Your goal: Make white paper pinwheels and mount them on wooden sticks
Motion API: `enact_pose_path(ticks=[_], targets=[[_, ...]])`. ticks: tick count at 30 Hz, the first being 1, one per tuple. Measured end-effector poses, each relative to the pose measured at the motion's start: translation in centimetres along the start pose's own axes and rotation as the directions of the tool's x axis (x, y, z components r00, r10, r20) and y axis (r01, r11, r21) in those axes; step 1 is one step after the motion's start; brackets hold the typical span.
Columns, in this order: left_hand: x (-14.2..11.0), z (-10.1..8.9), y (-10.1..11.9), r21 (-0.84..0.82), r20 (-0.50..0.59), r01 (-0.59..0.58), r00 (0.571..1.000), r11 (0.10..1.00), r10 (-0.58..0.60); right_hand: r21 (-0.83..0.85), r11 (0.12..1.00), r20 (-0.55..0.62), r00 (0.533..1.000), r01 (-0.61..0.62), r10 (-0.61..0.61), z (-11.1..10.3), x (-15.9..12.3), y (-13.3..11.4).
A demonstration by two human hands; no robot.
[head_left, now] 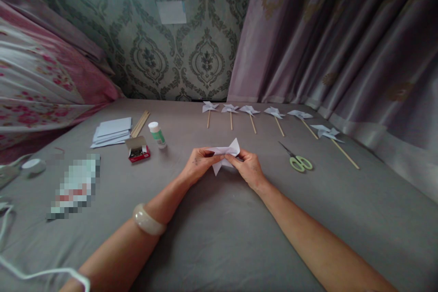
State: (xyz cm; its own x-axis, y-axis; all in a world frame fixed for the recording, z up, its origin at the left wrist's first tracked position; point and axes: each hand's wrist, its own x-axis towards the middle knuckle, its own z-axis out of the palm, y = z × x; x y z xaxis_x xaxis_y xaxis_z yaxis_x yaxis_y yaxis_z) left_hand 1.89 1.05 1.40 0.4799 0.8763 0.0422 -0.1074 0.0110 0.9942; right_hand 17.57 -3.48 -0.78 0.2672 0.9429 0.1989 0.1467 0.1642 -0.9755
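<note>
A white paper pinwheel (226, 150) with pointed, folded blades is held just above the grey sheet, and no stick shows on it. My left hand (201, 163) pinches its left side, thumb pressed near the centre. From the right, my right hand (248, 166) grips the other side, its thumb also close to the middle. The fingertips behind the paper are hidden. Beyond my left hand stand a glue stick (157, 135) with a white cap and an open red box (138, 153) of small metal pieces.
Several finished pinwheels on sticks (253, 124) lie in a row at the back and right. Green-handled scissors (300, 163) rest right of my hands. Stacked white paper (112, 131) and wooden sticks (140, 123) lie back left. A white cable (41, 275) crosses the front left.
</note>
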Motion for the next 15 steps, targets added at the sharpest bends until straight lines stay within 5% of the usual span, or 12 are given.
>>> enact_pose_path(ticks=[15], targets=[[0.00, 0.19, 0.07, -0.032, -0.015, 0.067, 0.998, 0.997, -0.068, 0.005, 1.000, 0.003, 1.000, -0.023, 0.023, 0.20, 0.02, 0.18]])
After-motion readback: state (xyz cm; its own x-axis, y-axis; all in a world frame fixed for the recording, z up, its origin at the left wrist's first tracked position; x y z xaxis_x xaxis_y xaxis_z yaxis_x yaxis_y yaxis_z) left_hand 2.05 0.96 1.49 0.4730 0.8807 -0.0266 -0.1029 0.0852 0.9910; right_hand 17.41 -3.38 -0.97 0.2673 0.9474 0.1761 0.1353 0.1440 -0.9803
